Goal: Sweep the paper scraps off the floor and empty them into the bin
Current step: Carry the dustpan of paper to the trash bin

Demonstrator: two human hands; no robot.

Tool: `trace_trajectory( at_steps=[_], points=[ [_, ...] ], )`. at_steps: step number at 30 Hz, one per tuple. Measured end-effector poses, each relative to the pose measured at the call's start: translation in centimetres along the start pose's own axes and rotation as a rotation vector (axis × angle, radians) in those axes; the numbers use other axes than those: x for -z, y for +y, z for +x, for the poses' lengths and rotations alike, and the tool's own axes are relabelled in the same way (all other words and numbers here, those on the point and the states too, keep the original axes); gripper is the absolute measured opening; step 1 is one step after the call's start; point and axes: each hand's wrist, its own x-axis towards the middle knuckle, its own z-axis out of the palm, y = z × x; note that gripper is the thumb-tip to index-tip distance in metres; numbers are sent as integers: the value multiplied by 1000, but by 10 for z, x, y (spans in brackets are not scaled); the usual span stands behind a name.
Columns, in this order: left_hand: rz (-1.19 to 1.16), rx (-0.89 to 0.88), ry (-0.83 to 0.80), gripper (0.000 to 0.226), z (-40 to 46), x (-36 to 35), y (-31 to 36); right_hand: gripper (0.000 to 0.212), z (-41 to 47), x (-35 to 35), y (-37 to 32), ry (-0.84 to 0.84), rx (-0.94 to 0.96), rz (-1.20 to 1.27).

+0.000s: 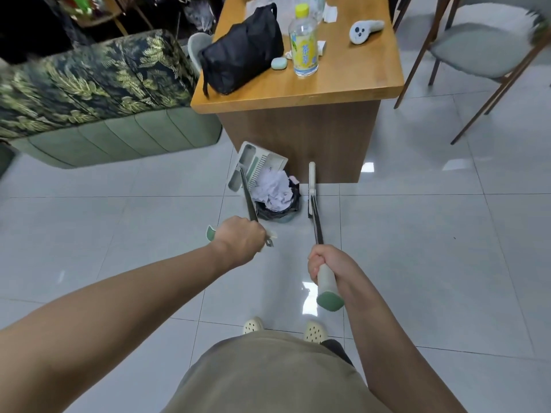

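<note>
Over bin [275,208] — left hand [240,238] tilts dustpan [256,165]; right hand [326,265] fists broom [313,201].

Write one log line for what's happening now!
left hand: grips pale green long-handled dustpan, tipped over bin | small black-lined bin: holds crumpled white paper scraps | right hand: grips broom

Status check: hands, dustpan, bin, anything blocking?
Left hand grips dustpan handle, pan tipped over bin. Right hand grips broom. Paper scraps heaped in bin. Nothing blocking.
</note>
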Motion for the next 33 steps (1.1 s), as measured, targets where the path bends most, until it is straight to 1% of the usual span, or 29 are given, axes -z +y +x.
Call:
trace_trajectory(
  at_steps=[7, 13, 19, 21, 23, 25, 30, 33],
  points=[
    [27, 14, 17, 24, -5, 7, -13, 29, 3, -8, 4, 23, -6, -49],
    [2, 29, 39, 22, -7, 5, -19, 23, -7, -11, 10, 83, 29, -352],
    [2, 43, 85, 20, -11, 8, -19, 24, -23, -17, 14, 111, 65, -576],
    [8, 46, 89, 20, -14, 8, -20, 21, -26, -19, 16, 135, 78, -636],
    [18, 45, 84, 20, -17, 7, -20, 19, -27, -19, 19, 153, 83, -644],
    [25, 39, 78, 20, -22, 5, -19, 21, -29, -19, 20, 157, 85, -613],
    [16, 19, 63, 23, -33, -1, -24, 31, -41, -19, 19, 112, 107, -471],
    [5, 50, 55, 25, -41, -13, -39, 34, -47, -15, 17, 71, 105, -362]
  ],
)
